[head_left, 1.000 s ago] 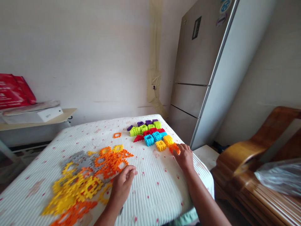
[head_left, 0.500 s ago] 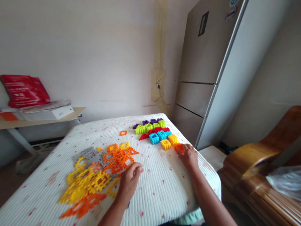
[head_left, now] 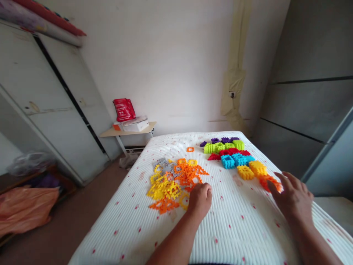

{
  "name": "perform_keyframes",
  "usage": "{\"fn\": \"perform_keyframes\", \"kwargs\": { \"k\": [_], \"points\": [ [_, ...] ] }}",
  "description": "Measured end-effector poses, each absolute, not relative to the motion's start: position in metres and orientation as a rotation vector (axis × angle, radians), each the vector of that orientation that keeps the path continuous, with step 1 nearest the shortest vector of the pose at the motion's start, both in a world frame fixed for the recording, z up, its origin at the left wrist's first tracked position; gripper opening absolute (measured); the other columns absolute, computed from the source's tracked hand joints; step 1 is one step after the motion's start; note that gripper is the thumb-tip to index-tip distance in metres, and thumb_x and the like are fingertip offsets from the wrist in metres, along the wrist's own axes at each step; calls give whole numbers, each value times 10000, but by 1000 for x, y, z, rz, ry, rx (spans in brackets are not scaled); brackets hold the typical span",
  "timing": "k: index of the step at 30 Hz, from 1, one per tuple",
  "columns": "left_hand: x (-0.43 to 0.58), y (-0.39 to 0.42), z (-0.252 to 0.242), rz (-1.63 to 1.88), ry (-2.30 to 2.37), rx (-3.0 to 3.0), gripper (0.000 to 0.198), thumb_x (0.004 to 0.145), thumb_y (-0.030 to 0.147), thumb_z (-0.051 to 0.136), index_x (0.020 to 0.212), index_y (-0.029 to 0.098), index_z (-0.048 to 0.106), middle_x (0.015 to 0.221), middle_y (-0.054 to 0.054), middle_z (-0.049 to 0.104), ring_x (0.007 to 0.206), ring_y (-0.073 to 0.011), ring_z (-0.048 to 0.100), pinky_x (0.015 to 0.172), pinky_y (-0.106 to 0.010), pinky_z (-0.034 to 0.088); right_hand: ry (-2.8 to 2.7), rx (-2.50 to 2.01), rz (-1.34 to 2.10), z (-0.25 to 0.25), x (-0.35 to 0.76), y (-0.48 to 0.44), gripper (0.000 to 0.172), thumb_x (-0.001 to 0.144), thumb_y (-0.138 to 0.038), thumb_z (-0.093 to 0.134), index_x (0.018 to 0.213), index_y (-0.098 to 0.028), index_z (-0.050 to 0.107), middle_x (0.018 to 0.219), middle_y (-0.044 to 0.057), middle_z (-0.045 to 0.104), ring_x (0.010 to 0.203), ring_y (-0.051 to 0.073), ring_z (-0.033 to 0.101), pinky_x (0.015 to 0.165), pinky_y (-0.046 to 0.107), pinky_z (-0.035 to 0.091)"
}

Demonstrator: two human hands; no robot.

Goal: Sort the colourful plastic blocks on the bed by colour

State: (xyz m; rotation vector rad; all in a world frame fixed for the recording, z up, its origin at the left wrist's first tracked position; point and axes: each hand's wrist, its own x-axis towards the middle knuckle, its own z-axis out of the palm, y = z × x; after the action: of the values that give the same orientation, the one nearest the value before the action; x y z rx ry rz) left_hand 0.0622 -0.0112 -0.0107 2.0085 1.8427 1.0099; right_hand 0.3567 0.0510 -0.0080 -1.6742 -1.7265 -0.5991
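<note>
My left hand (head_left: 200, 198) is curled into a loose fist at the right edge of a mixed pile, with no piece showing in it. In that pile lie flat notched interlocking tiles: orange tiles (head_left: 187, 176), yellow tiles (head_left: 161, 187) and grey tiles (head_left: 166, 165). My right hand (head_left: 293, 195) is open, fingers spread, just beside a stack of orange tiles (head_left: 268, 183); whether a fingertip touches it I cannot tell. Behind that stack are yellow stacks (head_left: 245, 172), blue stacks (head_left: 228, 162), red tiles (head_left: 230, 152), lime green stacks (head_left: 219, 148) and purple tiles (head_left: 225, 140).
A single orange square tile (head_left: 190, 149) lies apart on the quilted white cover (head_left: 220, 228). Beyond the far left corner, a small table (head_left: 110, 132) holds a red bag (head_left: 124, 109) and a white box (head_left: 135, 126). A grey refrigerator (head_left: 300, 110) stands at the right.
My view has swung to the left, bringing the wardrobe into sight. My right hand has come off the orange stack and its fingers have spread. The left hand stays curled by the pile.
</note>
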Motion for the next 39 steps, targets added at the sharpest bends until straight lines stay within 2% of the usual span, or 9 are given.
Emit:
{"fn": "perform_keyframes", "kwargs": {
  "k": [8, 14, 18, 21, 24, 27, 31, 33, 39],
  "points": [
    [43, -5, -7, 696, 2000, 2265, 205, 846, 122, 409, 802, 190, 597, 829, -79, 629, 849, -195, 544, 744, -308, 413, -1716, -1543, -654, -9, 357, 52, 479, 887, -473, 319, 1071, -160, 631, 1132, 154, 608, 977, 341, 545, 746, 471, 420],
    [23, -4, -6, 489, 2113, 2375, 216, 798, 27, 443, 829, 166, 605, 867, -104, 617, 896, -209, 539, 730, -307, 418, -1751, -1362, -663, -5, 351, 48, 412, 902, -432, 369, 1007, -143, 643, 1087, 157, 638, 926, 306, 577, 781, 445, 434],
    [18, -8, -2, 533, 2166, 2388, 236, 801, 24, 433, 796, 176, 614, 825, -99, 624, 859, -205, 554, 710, -294, 420, -1864, -1091, -544, -4, 335, 43, 273, 890, -357, 464, 990, -170, 636, 990, 123, 669, 913, 243, 610, 831, 391, 463],
    [4, -18, 6, 755, 2099, 2422, 238, 838, 83, 411, 775, 196, 611, 783, -74, 631, 809, -185, 566, 722, -282, 424, -2036, -933, -403, -6, 315, 37, 234, 885, -326, 499, 1025, -193, 631, 986, 95, 674, 912, 213, 625, 840, 358, 486],
    [-32, -31, 15, 1082, 2155, 2320, 251, 865, 164, 386, 788, 214, 620, 792, -61, 649, 813, -182, 582, 774, -291, 433, -2256, -886, -219, -9, 292, 33, 281, 900, -338, 471, 1105, -209, 613, 1049, 86, 668, 962, 204, 623, 837, 346, 511],
    [-88, -41, 16, 1329, 2361, 2067, 212, 844, 251, 424, 839, 223, 634, 874, -70, 673, 871, -210, 599, 838, -323, 440, -2419, -954, -65, -13, 270, 32, 379, 892, -391, 472, 1212, -213, 568, 1189, 104, 618, 1081, 231, 577, 907, 400, 486],
    [-156, -43, 0, 1383, 2547, 1606, 265, 794, 317, 464, 939, 188, 644, 999, -109, 677, 986, -263, 598, 908, -377, 432, -2509, -1089, 38, -20, 236, 40, 612, 827, -507, 536, 1345, -191, 460, 1354, 171, 479, 1216, 301, 471, 979, 490, 405],
    [-175, -40, -13, 1393, 2514, 1372, 328, 783, 337, 481, 1028, 176, 627, 1072, -113, 665, 1039, -263, 588, 940, -380, 420, -2540, -1100, 34, -24, 215, 47, 691, 812, -560, 530, 1381, -186, 415, 1387, 194, 432, 1259, 327, 417, 989, 518, 373],
    [-190, -17, -33, 1384, 2378, 1223, 406, 802, 310, 494, 1174, 173, 582, 1227, -99, 614, 1152, -215, 548, 1011, -315, 375, -2520, -1095, -51, -35, 151, 72, 671, 850, -554, 469, 1401, -180, 388, 1405, 181, 412, 1295, 343, 348, 1022, 536, 302]
  ]
}}
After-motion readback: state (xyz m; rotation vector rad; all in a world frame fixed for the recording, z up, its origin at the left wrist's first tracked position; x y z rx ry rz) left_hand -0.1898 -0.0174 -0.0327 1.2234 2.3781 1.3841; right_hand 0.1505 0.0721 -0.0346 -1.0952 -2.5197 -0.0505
